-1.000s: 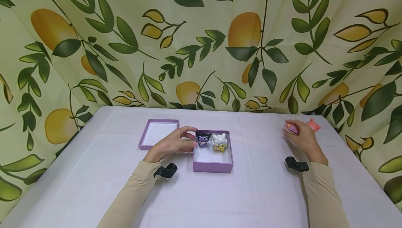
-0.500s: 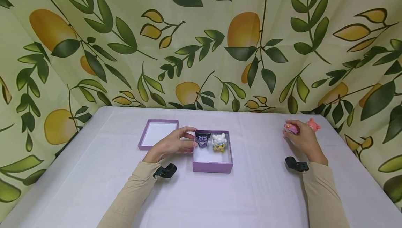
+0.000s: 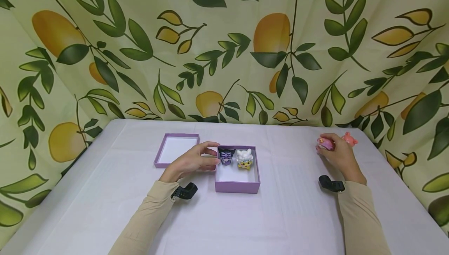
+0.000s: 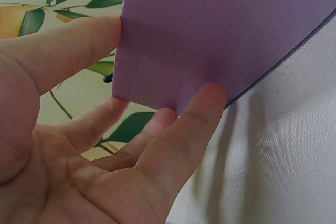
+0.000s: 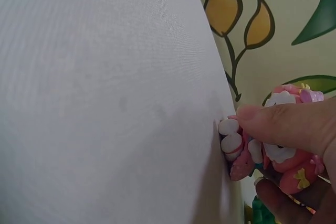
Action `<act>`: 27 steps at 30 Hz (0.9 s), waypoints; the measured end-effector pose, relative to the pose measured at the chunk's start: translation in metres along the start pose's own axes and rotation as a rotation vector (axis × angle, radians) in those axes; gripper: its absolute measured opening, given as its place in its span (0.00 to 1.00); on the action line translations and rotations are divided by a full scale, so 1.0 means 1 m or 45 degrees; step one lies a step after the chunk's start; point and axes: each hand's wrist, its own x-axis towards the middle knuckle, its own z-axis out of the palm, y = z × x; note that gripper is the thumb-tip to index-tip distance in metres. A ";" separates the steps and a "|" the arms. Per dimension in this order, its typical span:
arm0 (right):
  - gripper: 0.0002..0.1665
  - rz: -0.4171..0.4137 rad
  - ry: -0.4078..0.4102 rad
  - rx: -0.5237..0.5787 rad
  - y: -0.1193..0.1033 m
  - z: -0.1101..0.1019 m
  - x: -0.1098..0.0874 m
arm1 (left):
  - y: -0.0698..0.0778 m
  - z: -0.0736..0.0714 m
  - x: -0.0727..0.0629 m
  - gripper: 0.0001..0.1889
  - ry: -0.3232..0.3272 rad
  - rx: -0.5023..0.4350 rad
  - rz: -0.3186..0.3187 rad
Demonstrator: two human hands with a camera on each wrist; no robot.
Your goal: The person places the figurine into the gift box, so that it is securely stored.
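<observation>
My left hand (image 3: pixel 194 158) rests its fingertips on the outer left side of a purple box (image 3: pixel 237 187). In the left wrist view the fingers (image 4: pixel 176 148) touch the box's wall and edge, with the palm facing it. Inside the box, near its far side, stand a black-and-purple toy figurine (image 3: pixel 226 156) and a white-and-yellow toy figurine (image 3: pixel 244 159). At the right my right hand (image 3: pixel 339 154) pinches a pink toy figurine (image 3: pixel 326 144) between thumb and fingers. The right wrist view shows its white face and white feet, the feet close against the tablecloth; the thumb covers part of it.
A purple box lid (image 3: pixel 177 149) lies with its white inside up, left of the box. Just behind my right hand is a coral-pink toy figurine (image 3: pixel 349 139), partly hidden. A white cloth (image 3: pixel 280 224) covers the table, and a leaf-patterned curtain (image 3: pixel 224 60) hangs along its far edge.
The pink figurine in my right hand has tilted slightly, showing more of its side. My left hand and the box stay put.
</observation>
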 end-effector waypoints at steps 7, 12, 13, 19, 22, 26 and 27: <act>0.32 -0.064 0.036 -0.024 0.000 0.002 0.000 | 0.000 0.000 0.000 0.32 0.002 -0.003 0.000; 0.31 -0.102 0.070 -0.035 -0.001 0.003 0.000 | 0.000 0.000 -0.001 0.32 0.006 0.003 -0.007; 0.31 -0.103 0.071 -0.034 -0.001 0.003 0.000 | 0.000 0.000 -0.001 0.32 0.005 0.005 -0.009; 0.31 -0.126 0.082 -0.038 -0.005 0.003 -0.001 | 0.000 0.000 -0.002 0.33 0.000 0.007 -0.007; 0.30 -0.138 0.089 -0.047 -0.006 0.003 0.000 | 0.000 0.000 -0.002 0.33 0.000 0.006 -0.007; 0.31 -0.119 0.062 -0.029 -0.008 0.003 0.000 | 0.000 0.000 -0.001 0.33 0.001 0.001 -0.007; 0.31 -0.112 0.053 -0.022 -0.008 0.003 0.001 | 0.000 0.000 -0.001 0.33 0.001 -0.002 -0.007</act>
